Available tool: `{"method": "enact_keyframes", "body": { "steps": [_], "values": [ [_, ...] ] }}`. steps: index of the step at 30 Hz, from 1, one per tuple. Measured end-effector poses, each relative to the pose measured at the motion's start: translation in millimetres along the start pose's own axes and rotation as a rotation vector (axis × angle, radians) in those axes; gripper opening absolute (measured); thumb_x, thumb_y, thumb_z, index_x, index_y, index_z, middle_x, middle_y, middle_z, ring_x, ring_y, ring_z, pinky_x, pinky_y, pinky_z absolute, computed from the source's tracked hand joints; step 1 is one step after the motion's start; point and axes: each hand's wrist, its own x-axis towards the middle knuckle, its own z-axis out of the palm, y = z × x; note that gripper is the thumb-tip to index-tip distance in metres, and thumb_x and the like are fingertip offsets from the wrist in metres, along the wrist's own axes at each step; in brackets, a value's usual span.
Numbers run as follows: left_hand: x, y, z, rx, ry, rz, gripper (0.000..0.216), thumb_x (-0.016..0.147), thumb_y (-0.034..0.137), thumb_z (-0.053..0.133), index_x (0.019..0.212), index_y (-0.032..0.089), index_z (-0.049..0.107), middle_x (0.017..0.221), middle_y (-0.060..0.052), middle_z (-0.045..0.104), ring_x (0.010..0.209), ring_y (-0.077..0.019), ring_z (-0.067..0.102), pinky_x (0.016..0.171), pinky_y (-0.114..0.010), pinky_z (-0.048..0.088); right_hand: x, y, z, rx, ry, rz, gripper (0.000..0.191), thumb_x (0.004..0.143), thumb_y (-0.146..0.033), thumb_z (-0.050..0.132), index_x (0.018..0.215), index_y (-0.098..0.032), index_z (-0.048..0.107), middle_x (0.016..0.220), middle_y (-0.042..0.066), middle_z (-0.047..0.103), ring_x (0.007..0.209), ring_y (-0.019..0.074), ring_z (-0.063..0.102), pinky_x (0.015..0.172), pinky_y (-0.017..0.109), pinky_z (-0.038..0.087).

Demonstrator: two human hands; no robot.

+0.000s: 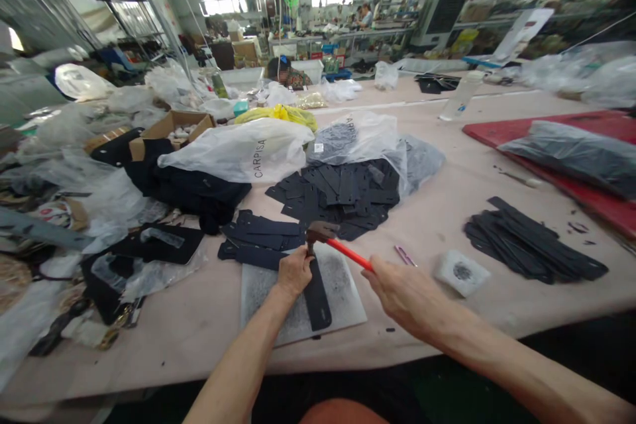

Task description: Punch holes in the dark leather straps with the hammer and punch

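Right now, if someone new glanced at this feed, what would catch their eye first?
Probably the hammer with its bright orange handle, held by the right hand above the near edge of the table. Its head sits just over the left hand, which holds a punch-like tool, partly hidden, on a dark strip lying on a speckled white pad. Behind them lies a heap of dark cut pieces beside a white CARPISA bag.

bare table (199, 338) left of slab (348, 301) — black strap heaps (342, 195) crowd behind
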Motion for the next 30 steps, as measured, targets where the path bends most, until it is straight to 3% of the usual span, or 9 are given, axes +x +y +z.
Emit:
{"method": "enact_keyframes", "body": {
  "steps": [3, 6, 9, 11, 14, 17, 21, 24, 30],
  "values": [
    [1, 2, -2, 0.008, -0.009, -0.009, 0.012, 0.086, 0.017, 0.053, 0.093, 0.019, 0.062, 0.079, -0.006, 0.071, 0.076, -0.0206, 0.069, 0.065, -0.027, 0.048, -2, 22, 7, -0.074, -0.144, 0.076, 0.027, 0.094, -0.040, 0.043, 0.076, -0.022, 0.049, 0.052, -0.002, 0.049, 0.041, 0.0123, 0.038, 0.047, 0.028, 0.018],
    [0, 4, -3, -0.006, -0.018, -0.033, 0.015, 0.087, 0.017, 0.052, 0.098, 0.019, 0.062, 0.082, -0.005, 0.071, 0.080, -0.0202, 0.069, 0.069, -0.026, 0.049, -12, 52, 18, -0.016, -0.251, 0.254, 0.031, 0.096, -0.039, 0.037, 0.075, -0.020, 0.049, 0.059, 0.000, 0.052, 0.049, 0.0126, 0.045, 0.051, 0.027, 0.024],
    [0, 5, -4, -0.025, -0.039, -0.054, 0.015, 0.087, 0.017, 0.052, 0.098, 0.019, 0.062, 0.084, -0.005, 0.072, 0.084, -0.0194, 0.069, 0.072, -0.025, 0.049, -30, 88, 47, 0.123, -0.335, 0.526, 0.036, 0.097, -0.039, 0.030, 0.074, -0.020, 0.050, 0.058, -0.001, 0.051, 0.049, 0.0127, 0.047, 0.050, 0.025, 0.031],
    [0, 4, -5, -0.029, -0.041, -0.060, 0.015, 0.088, 0.017, 0.052, 0.099, 0.019, 0.062, 0.085, -0.005, 0.072, 0.084, -0.0193, 0.069, 0.073, -0.025, 0.049, -41, 106, 70, 0.087, -0.361, 0.644, 0.037, 0.097, -0.037, 0.028, 0.081, -0.018, 0.054, 0.061, 0.001, 0.055, 0.051, 0.0146, 0.051, 0.052, 0.026, 0.036],
    [1, 4, -5, -0.016, -0.034, -0.064, 0.012, 0.089, 0.019, 0.051, 0.096, 0.020, 0.061, 0.086, -0.005, 0.072, 0.081, -0.0191, 0.069, 0.071, -0.026, 0.049, -46, 106, 97, -0.152, -0.221, 0.472, 0.030, 0.094, -0.032, 0.038, 0.102, -0.012, 0.059, 0.095, 0.015, 0.065, 0.084, 0.0252, 0.063, 0.072, 0.037, 0.047],
    [1, 4, -6, 0.007, -0.039, -0.059, 0.010, 0.088, 0.019, 0.051, 0.091, 0.020, 0.060, 0.085, -0.006, 0.072, 0.078, -0.0189, 0.069, 0.070, -0.025, 0.049, -39, 71, 117, -0.170, -0.081, 0.120, 0.045, 0.091, -0.032, 0.048, 0.131, -0.012, 0.050, 0.136, 0.021, 0.050, 0.123, 0.0327, 0.048, 0.099, 0.048, 0.039],
    [0, 3, -3, -0.002, -0.025, -0.041, 0.012, 0.088, 0.019, 0.049, 0.090, 0.019, 0.061, 0.084, -0.007, 0.071, 0.076, -0.0196, 0.069, 0.070, -0.026, 0.050, -30, 18, 148, -0.004, -0.210, -0.206, 0.068, 0.087, -0.047, 0.053, 0.146, -0.015, 0.037, 0.152, 0.015, 0.036, 0.141, 0.0326, 0.027, 0.114, 0.055, 0.018],
    [5, 0, -1, -0.079, 0.005, -0.074, 0.014, 0.087, 0.020, 0.049, 0.090, 0.018, 0.063, 0.086, -0.008, 0.072, 0.078, -0.0203, 0.069, 0.072, -0.027, 0.050, -32, 4, 170, 0.025, -0.269, -0.244, 0.080, 0.086, -0.056, 0.051, 0.149, -0.010, 0.031, 0.156, 0.015, 0.028, 0.145, 0.0334, 0.017, 0.116, 0.058, 0.005],
    [25, -7, -16, -0.326, 0.232, -0.435, 0.016, 0.086, 0.029, 0.051, 0.086, 0.017, 0.062, 0.077, -0.005, 0.072, 0.068, -0.0181, 0.067, 0.064, -0.026, 0.050, -37, 12, 178, 0.048, -0.293, -0.235, 0.081, 0.087, -0.057, 0.049, 0.150, -0.010, 0.028, 0.159, 0.014, 0.020, 0.146, 0.0317, 0.011, 0.117, 0.055, 0.001]
  ]
}}
